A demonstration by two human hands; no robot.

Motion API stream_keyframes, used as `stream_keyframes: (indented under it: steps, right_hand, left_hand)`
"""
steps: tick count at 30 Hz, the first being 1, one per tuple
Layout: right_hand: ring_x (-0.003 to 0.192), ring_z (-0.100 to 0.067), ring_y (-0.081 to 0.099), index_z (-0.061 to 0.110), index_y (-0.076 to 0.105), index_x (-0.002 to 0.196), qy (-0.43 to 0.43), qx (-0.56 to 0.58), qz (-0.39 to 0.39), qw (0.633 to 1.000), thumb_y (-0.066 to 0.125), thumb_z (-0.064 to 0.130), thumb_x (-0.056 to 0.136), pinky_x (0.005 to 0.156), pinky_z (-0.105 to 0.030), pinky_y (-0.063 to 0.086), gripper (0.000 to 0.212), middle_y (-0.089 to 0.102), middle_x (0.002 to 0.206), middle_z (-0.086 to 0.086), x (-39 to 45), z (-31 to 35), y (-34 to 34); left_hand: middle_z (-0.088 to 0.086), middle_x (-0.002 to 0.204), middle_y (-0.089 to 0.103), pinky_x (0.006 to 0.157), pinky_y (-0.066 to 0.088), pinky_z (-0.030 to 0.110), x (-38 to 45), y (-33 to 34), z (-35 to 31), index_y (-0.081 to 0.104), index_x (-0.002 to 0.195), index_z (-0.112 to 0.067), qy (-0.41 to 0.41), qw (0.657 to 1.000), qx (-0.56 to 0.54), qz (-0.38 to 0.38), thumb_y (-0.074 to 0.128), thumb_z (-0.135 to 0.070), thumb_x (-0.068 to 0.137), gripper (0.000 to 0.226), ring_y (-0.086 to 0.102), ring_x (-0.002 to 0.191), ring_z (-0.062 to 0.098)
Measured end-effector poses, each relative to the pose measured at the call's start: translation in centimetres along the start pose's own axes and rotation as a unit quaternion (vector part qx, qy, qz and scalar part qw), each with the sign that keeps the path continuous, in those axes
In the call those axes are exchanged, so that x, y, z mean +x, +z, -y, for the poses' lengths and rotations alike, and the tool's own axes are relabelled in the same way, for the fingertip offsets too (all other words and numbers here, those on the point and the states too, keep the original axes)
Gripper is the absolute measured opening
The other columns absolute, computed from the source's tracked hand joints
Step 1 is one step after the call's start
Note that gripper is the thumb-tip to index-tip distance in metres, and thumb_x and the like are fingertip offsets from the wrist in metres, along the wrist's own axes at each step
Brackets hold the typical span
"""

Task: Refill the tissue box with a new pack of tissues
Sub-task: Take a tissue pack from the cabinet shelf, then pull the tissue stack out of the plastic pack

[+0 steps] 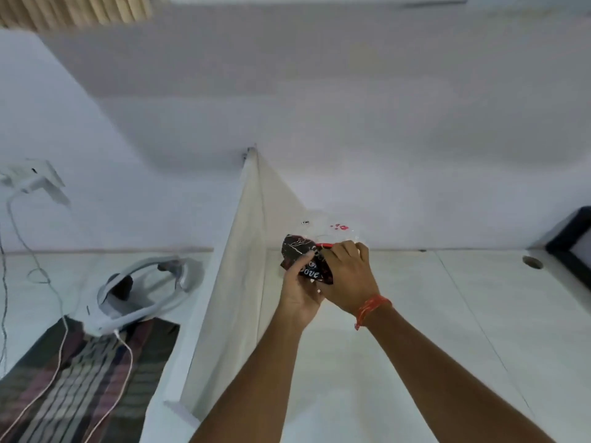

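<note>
A dark marbled tissue box [295,251] with white lettering and red trim is held above the white desk near the back wall. My left hand [300,292] grips its lower left side from below. My right hand [347,276], with a red thread round the wrist, covers the box's right side, fingers curled at its top edge. A clear plastic tissue pack [332,230] with small red marks shows just behind the box; whether either hand touches it is hidden. The box's right half is hidden by my right hand.
A white partition panel [243,251] stands just left of my hands. Left of it lie a white headset [147,289], cables and a striped cloth [80,378]. A cable hole [532,262] and a black-framed object [572,247] are at the far right of the desk [447,314].
</note>
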State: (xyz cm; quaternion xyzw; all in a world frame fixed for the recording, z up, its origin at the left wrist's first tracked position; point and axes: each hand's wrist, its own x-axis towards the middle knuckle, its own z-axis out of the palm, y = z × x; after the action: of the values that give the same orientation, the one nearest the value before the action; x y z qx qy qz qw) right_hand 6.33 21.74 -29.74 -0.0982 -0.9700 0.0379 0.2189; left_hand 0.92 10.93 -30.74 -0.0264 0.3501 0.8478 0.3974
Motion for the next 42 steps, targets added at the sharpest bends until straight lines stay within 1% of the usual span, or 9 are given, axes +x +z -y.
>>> stream_keyframes:
  steps: [7, 12, 15, 19, 23, 25, 33, 39, 42]
  right_hand:
    - [0.097, -0.021, 0.054, 0.016, 0.072, 0.106, -0.025, 0.132, 0.080, 0.988, 0.063, 0.052, 0.077, 0.088, -0.035, 0.044, 0.048, 0.061, 0.096, 0.000, 0.0, -2.9, 6.5]
    - [0.105, -0.022, 0.054, 0.010, 0.070, 0.107, 0.155, 0.226, -0.028, 0.961, 0.064, 0.015, 0.088, 0.095, -0.024, 0.039, 0.021, 0.066, 0.104, -0.007, 2.6, -5.7, 8.5]
    - [0.105, -0.020, 0.057, 0.010, 0.069, 0.110, 0.260, 0.317, 0.081, 0.908, 0.064, 0.013, 0.090, 0.096, -0.029, 0.046, 0.021, 0.065, 0.112, -0.004, 4.2, -8.2, 10.1]
    - [0.097, -0.013, 0.062, 0.012, 0.068, 0.113, 0.283, 0.420, 0.280, 0.815, 0.068, 0.025, 0.090, 0.090, -0.025, 0.050, 0.027, 0.066, 0.106, 0.002, 3.8, -9.9, 13.0]
    - [0.091, -0.014, 0.062, 0.014, 0.072, 0.099, 0.344, 0.534, 0.283, 0.719, 0.067, 0.019, 0.091, 0.080, -0.022, 0.046, 0.011, 0.069, 0.094, 0.002, 2.6, -10.1, 14.9]
    - [0.090, -0.015, 0.065, 0.019, 0.072, 0.097, 0.331, 0.530, 0.293, 0.724, 0.069, 0.021, 0.089, 0.076, -0.020, 0.048, 0.008, 0.071, 0.093, 0.003, 2.0, -10.4, 16.0]
    - [0.103, -0.011, 0.059, 0.024, 0.063, 0.121, 0.295, 0.433, 0.271, 0.808, 0.087, 0.045, 0.062, 0.086, -0.023, 0.047, 0.067, 0.064, 0.113, 0.007, 0.8, -9.6, 17.6]
    - [0.071, -0.018, 0.070, 0.010, 0.069, 0.093, 0.348, 0.508, 0.314, 0.722, 0.087, 0.024, 0.071, 0.061, -0.029, 0.059, 0.032, 0.074, 0.088, -0.007, 1.7, -9.7, 17.9]
    - [0.090, -0.020, 0.071, 0.015, 0.065, 0.110, 0.334, 0.502, 0.303, 0.738, 0.087, 0.021, 0.070, 0.073, -0.028, 0.057, 0.046, 0.073, 0.100, 0.000, 1.6, -9.4, 18.3]
  left_hand:
    - [0.012, 0.092, 0.068, 0.064, 0.053, 0.032, 7.4, -5.9, 1.6, 0.063, 0.110, -0.009, -0.028, 0.993, 0.014, -0.117, 0.045, -0.009, 0.082, 0.034, 0.066, 0.081, 0.026]
    - [0.011, 0.087, 0.060, 0.044, 0.049, 0.028, 8.2, -8.6, 3.6, 0.053, 0.108, -0.010, -0.051, 0.976, 0.024, -0.212, 0.035, 0.000, 0.079, 0.036, 0.058, 0.077, 0.029]
    - [0.012, 0.083, 0.057, 0.041, 0.047, 0.028, 8.1, -9.9, 4.6, 0.052, 0.100, -0.009, -0.069, 0.965, 0.042, -0.249, 0.032, 0.000, 0.081, 0.029, 0.056, 0.073, 0.029]
    - [0.012, 0.084, 0.060, 0.065, 0.050, 0.036, 8.4, -11.7, 5.7, 0.056, 0.094, -0.008, -0.100, 0.951, 0.048, -0.288, 0.036, 0.001, 0.079, 0.027, 0.058, 0.079, 0.029]
    - [0.014, 0.086, 0.063, 0.073, 0.051, 0.040, 9.1, -13.1, 6.4, 0.059, 0.091, -0.006, -0.130, 0.939, 0.077, -0.308, 0.037, 0.003, 0.075, 0.028, 0.060, 0.082, 0.032]
    - [0.014, 0.082, 0.063, 0.071, 0.051, 0.039, 9.4, -13.5, 6.5, 0.059, 0.088, -0.005, -0.135, 0.935, 0.084, -0.318, 0.037, 0.004, 0.074, 0.028, 0.060, 0.079, 0.032]
    - [0.015, 0.084, 0.066, 0.077, 0.052, 0.041, 10.0, -14.2, 6.3, 0.061, 0.089, -0.004, -0.148, 0.936, 0.062, -0.313, 0.035, 0.007, 0.075, 0.032, 0.062, 0.080, 0.033]
    - [0.017, 0.095, 0.067, 0.084, 0.052, 0.045, 10.2, -14.9, 6.1, 0.062, 0.096, -0.005, -0.178, 0.934, 0.052, -0.306, 0.034, 0.008, 0.078, 0.036, 0.063, 0.089, 0.034]
    - [0.018, 0.092, 0.065, 0.073, 0.053, 0.046, 11.1, -15.0, 6.2, 0.061, 0.099, -0.003, -0.182, 0.926, 0.073, -0.323, 0.037, 0.014, 0.083, 0.033, 0.064, 0.085, 0.034]
